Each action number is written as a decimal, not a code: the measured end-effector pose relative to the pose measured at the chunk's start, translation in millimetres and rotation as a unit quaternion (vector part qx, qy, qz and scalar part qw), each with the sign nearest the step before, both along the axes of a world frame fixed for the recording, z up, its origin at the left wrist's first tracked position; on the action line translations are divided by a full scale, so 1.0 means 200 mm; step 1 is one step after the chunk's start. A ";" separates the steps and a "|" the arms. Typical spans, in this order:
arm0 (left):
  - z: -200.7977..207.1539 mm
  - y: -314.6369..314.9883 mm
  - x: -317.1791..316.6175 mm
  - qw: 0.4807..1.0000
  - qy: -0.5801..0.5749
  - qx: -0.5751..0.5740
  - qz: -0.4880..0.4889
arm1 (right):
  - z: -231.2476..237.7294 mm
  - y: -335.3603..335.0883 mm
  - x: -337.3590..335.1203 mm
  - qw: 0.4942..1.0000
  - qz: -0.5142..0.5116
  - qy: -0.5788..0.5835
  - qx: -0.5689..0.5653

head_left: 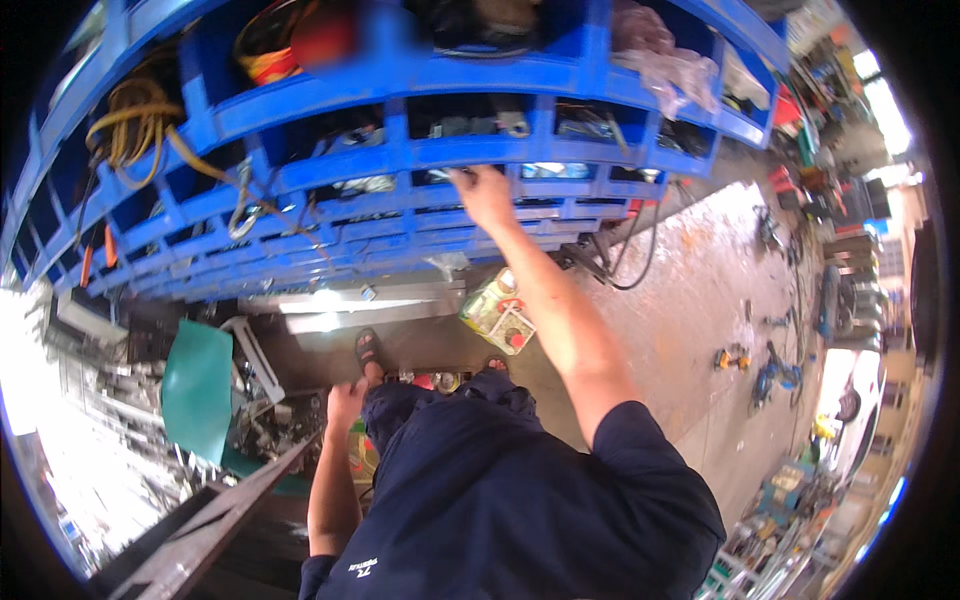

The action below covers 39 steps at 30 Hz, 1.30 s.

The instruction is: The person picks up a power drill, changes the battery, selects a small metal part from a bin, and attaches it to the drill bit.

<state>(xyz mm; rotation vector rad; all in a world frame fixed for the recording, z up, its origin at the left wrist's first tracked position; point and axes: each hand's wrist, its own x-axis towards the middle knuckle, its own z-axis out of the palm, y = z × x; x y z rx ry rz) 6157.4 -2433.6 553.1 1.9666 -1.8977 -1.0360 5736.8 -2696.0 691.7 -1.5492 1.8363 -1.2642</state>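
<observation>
Right grip [487,198] bent-fingered at blue bin rack [445,152]; opening and hold unclear.

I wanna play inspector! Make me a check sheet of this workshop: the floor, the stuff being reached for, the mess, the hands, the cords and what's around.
Surface: concrete floor, with pale patches.
Things at hand: blue rack with many compartments; most contents too small to name.
Clutter: yellowish container near the feet; yellow tool and blue tool on the floor at right.
Hands: right hand at a rack compartment; left hand low beside the body; grip unclear on both.
Cables: black cable looping below the rack's right side.
Surroundings: green sheet at left.
</observation>
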 end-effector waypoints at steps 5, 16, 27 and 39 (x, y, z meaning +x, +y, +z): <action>-0.09 0.27 0.10 0.992 -0.024 0.097 0.072 | -0.02 0.31 0.11 0.995 0.079 0.010 0.053; 0.18 -0.03 -0.04 0.999 0.006 0.035 0.002 | -0.22 1.22 -0.26 0.990 0.010 0.088 0.110; 0.02 0.13 0.10 0.991 -0.013 0.131 -0.006 | 0.70 -0.22 -0.92 0.866 -0.036 0.494 0.062; -0.27 0.41 0.44 0.978 -0.008 0.155 0.139 | 0.86 -0.20 -0.96 0.848 0.095 0.485 0.195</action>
